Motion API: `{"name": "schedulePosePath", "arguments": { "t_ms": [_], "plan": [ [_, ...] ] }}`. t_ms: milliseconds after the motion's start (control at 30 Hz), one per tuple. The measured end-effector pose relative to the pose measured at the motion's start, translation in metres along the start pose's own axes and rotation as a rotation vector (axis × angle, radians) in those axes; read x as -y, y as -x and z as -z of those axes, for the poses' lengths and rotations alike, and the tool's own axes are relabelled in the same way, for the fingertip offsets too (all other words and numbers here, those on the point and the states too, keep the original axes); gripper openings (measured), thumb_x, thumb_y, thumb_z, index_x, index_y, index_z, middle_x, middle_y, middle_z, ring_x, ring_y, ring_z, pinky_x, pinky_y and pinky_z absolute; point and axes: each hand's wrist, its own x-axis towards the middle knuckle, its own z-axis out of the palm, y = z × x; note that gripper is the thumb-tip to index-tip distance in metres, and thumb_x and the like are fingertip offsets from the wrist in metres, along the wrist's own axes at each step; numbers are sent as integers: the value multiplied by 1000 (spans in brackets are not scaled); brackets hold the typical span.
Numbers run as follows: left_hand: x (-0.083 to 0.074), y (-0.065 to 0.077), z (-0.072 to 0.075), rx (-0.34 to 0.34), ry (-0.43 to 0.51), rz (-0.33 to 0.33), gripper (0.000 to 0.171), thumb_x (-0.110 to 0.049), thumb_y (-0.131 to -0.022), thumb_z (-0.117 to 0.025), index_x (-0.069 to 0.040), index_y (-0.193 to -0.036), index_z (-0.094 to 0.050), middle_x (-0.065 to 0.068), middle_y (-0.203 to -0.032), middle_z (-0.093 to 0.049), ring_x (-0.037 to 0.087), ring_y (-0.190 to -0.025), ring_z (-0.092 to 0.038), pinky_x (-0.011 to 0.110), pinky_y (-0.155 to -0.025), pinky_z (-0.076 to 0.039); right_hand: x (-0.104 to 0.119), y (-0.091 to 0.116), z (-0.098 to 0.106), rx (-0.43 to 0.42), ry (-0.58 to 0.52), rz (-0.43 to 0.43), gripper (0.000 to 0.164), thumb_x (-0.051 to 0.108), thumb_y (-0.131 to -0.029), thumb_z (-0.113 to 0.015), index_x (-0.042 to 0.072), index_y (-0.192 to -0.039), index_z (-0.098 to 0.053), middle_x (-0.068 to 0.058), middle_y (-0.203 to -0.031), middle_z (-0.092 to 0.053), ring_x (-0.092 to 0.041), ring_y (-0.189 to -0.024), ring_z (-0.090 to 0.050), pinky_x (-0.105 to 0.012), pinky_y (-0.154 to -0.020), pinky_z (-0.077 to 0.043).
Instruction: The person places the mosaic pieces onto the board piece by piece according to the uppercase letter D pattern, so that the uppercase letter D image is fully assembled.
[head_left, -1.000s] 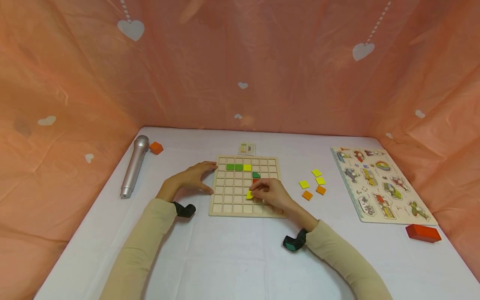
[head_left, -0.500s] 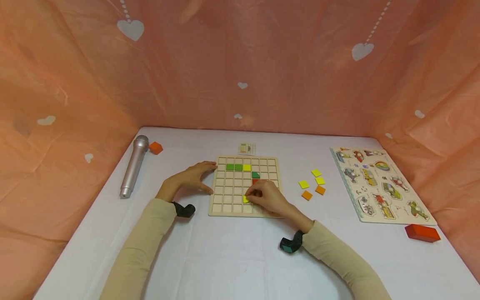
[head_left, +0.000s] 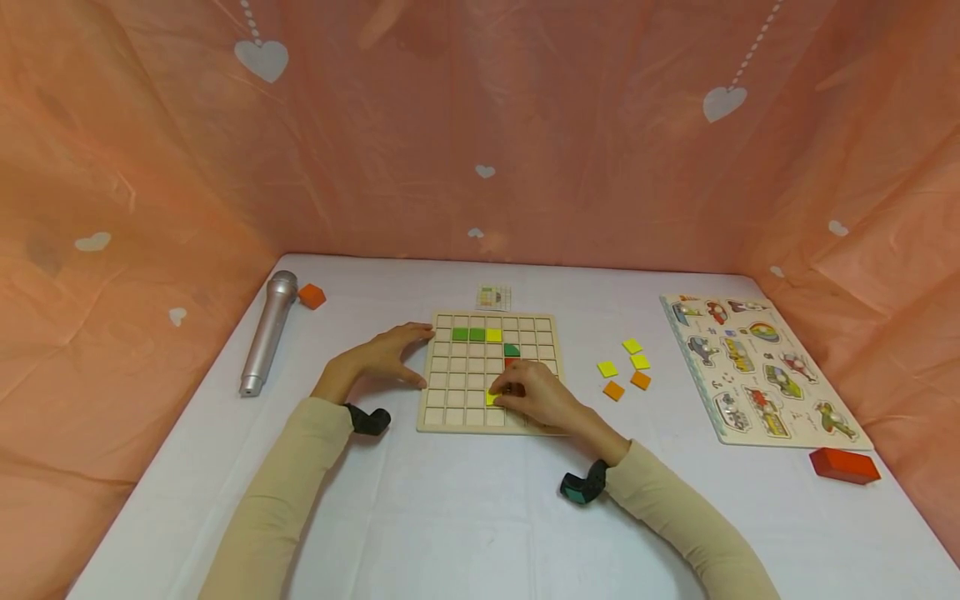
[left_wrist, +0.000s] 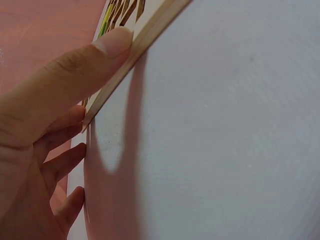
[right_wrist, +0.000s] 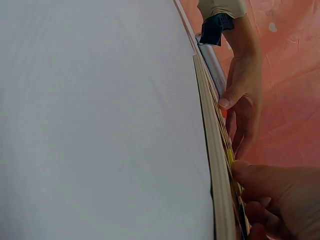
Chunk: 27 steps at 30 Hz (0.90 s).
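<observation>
— Yellow tile (head_left: 492, 399) nearest; how held?
— Looks pinched by the right hand (head_left: 538, 390), thumb against curled fingers, at a cell in the second row from the near edge of the wooden board (head_left: 456, 399).
— And with the left hand (head_left: 381, 354)?
— Rests loosely spread, touching the board's left edge, gripping nothing.
— Farther back?
— Light green tiles (head_left: 477, 335), then a small card (head_left: 494, 297).

No words or numbers can be read. On the small card (head_left: 493, 297), at 12 o'clock from the grid board (head_left: 457, 382), and on the picture puzzle (head_left: 763, 368), at 3 o'clock, the printed marks are too tiny to make out. White hearts (head_left: 262, 60) mark the pink cloth (head_left: 600, 167).
</observation>
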Motion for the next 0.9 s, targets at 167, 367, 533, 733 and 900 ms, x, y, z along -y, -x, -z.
{"name": "schedulePosePath", "arguments": {
  "t_ms": [167, 367, 533, 733, 900],
  "plan": [
    [0, 0, -1, 0, 9, 9, 89, -30, -72, -81, -7, -144, -34, 11, -152, -25, 31, -140, -18, 49, -113, -19, 0, 0, -1, -10, 25, -6, 10, 14, -81, -73, 11, -90, -72, 5, -82, -62, -6, -67, -47, -19, -56, -39],
    [-2, 1, -1, -2, 19, 25, 91, -31, -71, -81, -8, -145, -33, 12, -152, -24, 31, -140, -18, 49, -112, -20, 0, 1, 2, 16, 23, -20, 11, 16, -83, -71, 12, -93, -71, 7, -81, -59, -4, -66, -45, -19, -56, -39],
    [-1, 1, -1, -6, 23, 20, 91, -31, -71, -81, -8, -145, -33, 12, -152, -24, 31, -140, -17, 49, -112, -20, 0, 2, 13, 5, -17, -45, 17, 11, -82, -71, 7, -100, -70, -1, -86, -60, -7, -67, -49, -20, -56, -44],
    [0, 2, -1, -9, 16, 0, 89, -31, -72, -80, -6, -144, -34, 12, -152, -25, 32, -140, -18, 50, -112, -20, -8, 9, 34, -53, -18, -98, 21, 7, -81, -72, 3, -102, -69, -6, -89, -63, -12, -71, -53, -21, -58, -46],
    [0, 2, -1, -7, 5, -1, 88, -30, -72, -80, -6, -144, -34, 12, -152, -25, 32, -140, -18, 49, -112, -20, -22, 25, 52, -126, 38, -101, 22, 6, -79, -73, 2, -100, -69, -7, -88, -63, -13, -70, -53, -22, -56, -46]
  ]
}}
